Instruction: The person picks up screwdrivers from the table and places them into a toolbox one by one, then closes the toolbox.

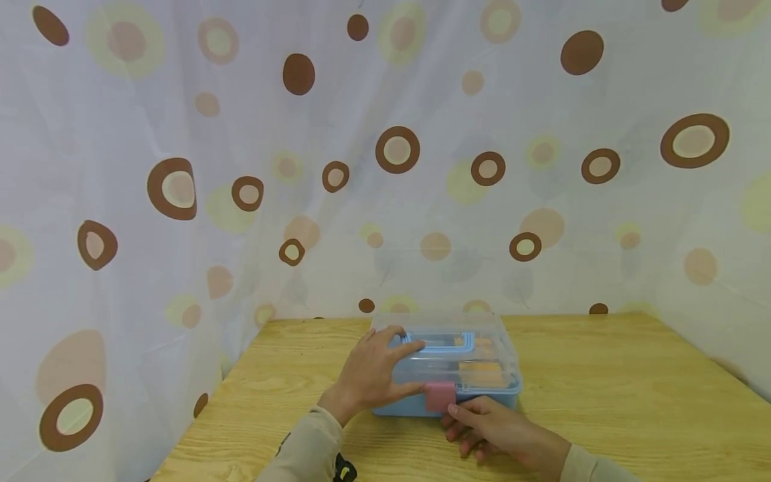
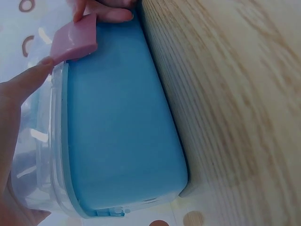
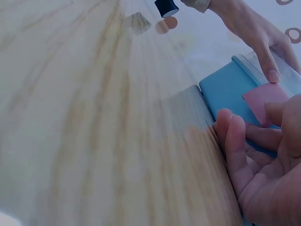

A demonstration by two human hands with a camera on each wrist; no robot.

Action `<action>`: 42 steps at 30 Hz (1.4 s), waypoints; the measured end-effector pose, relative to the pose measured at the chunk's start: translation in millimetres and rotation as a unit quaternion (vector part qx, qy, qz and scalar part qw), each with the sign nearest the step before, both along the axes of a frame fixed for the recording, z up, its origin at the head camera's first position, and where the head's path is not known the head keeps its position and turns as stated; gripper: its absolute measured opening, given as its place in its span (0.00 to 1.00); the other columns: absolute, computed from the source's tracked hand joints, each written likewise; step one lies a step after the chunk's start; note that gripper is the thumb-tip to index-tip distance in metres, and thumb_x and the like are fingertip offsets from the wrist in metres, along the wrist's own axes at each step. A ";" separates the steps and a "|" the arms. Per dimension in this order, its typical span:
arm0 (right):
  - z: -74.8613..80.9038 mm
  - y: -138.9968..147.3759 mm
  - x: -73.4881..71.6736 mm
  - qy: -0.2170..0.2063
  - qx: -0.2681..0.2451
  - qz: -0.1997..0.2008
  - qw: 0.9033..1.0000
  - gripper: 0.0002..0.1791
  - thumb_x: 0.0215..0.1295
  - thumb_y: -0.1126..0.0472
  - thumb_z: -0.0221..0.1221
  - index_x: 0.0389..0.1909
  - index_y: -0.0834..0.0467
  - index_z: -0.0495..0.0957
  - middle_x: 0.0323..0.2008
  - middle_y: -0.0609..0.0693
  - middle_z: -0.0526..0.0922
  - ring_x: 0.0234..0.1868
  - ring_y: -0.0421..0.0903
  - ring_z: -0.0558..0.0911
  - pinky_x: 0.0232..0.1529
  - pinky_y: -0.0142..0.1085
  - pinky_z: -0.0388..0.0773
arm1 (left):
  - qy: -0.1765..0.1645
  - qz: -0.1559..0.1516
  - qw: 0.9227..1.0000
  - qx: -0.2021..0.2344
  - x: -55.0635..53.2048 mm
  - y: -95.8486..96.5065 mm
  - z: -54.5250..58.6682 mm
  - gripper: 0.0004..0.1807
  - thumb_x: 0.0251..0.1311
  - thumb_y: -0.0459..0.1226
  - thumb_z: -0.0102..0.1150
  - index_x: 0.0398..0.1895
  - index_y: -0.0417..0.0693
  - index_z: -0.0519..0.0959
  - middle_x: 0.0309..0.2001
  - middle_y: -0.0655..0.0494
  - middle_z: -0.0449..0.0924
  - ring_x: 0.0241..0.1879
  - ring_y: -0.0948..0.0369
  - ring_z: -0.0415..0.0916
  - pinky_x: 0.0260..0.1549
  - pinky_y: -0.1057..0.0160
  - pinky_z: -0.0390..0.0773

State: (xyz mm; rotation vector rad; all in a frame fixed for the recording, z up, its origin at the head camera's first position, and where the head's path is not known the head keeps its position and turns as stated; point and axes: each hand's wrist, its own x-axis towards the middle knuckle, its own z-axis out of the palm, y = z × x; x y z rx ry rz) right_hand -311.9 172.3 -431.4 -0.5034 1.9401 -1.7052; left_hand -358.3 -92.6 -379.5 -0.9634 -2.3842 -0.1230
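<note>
A light blue storage box (image 1: 406, 406) with a clear lid (image 1: 496, 328) stands on the table. A blue handle (image 1: 448, 349) lies along its top. My left hand (image 1: 370, 370) rests spread over the lid, its thumb touching the upper edge of the pink latch (image 1: 441, 396). With thumb and forefinger, my right hand (image 1: 502, 428) pinches the latch's lower right corner; its other fingers hang below, loosely bent. In the left wrist view the latch (image 2: 77, 40) tilts outward from the box front. Orange-yellow items (image 1: 482, 373) show through the lid, their kind unclear.
The wooden table (image 1: 602, 388) extends on both sides of the box. Behind and beside it hangs a pale curtain (image 1: 421, 201) with brown and beige circles. A small black object (image 1: 345, 468) with a yellow mark appears beside the left sleeve.
</note>
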 end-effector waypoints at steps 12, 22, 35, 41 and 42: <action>1.0 -1.0 -0.9 -0.013 0.010 0.006 1.000 0.27 0.83 0.46 0.50 0.53 0.69 0.79 0.40 0.53 0.83 0.30 0.39 0.83 0.29 0.30 0.79 | 0.008 -0.001 1.000 0.015 1.2 -0.9 -1.2 0.39 0.55 0.71 0.65 0.66 0.64 0.81 0.59 0.54 0.76 0.57 0.55 0.77 0.64 0.39 0.70; 1.4 -0.9 -3.5 -0.019 0.008 0.002 1.000 0.29 0.83 0.46 0.50 0.56 0.70 0.80 0.43 0.54 0.83 0.32 0.41 0.84 0.31 0.32 0.82 | -0.002 -0.016 0.999 0.035 -1.0 -1.2 -0.6 0.38 0.53 0.69 0.69 0.64 0.61 0.83 0.57 0.52 0.77 0.55 0.52 0.77 0.64 0.37 0.68; 3.6 -2.5 -0.5 -0.028 0.006 -0.015 0.999 0.27 0.83 0.47 0.50 0.60 0.68 0.79 0.42 0.53 0.83 0.32 0.41 0.85 0.33 0.32 0.83 | -0.009 -0.022 0.999 0.037 -3.1 0.3 -0.7 0.38 0.53 0.67 0.71 0.64 0.60 0.83 0.56 0.53 0.76 0.54 0.53 0.77 0.64 0.41 0.70; 3.6 -2.3 -0.4 -0.032 0.008 -0.019 0.999 0.28 0.82 0.46 0.52 0.59 0.68 0.79 0.42 0.53 0.84 0.32 0.40 0.85 0.32 0.32 0.83 | 0.002 -0.029 0.999 0.042 -5.6 0.5 -4.0 0.38 0.53 0.67 0.71 0.64 0.60 0.83 0.56 0.53 0.76 0.53 0.53 0.77 0.63 0.41 0.71; 3.5 -2.3 -0.3 -0.032 0.008 -0.020 0.999 0.27 0.82 0.46 0.52 0.59 0.68 0.79 0.42 0.53 0.84 0.32 0.40 0.85 0.32 0.32 0.83 | 0.002 -0.030 0.999 0.042 -5.9 0.6 -4.6 0.38 0.53 0.67 0.70 0.64 0.60 0.83 0.56 0.52 0.76 0.53 0.53 0.77 0.63 0.40 0.70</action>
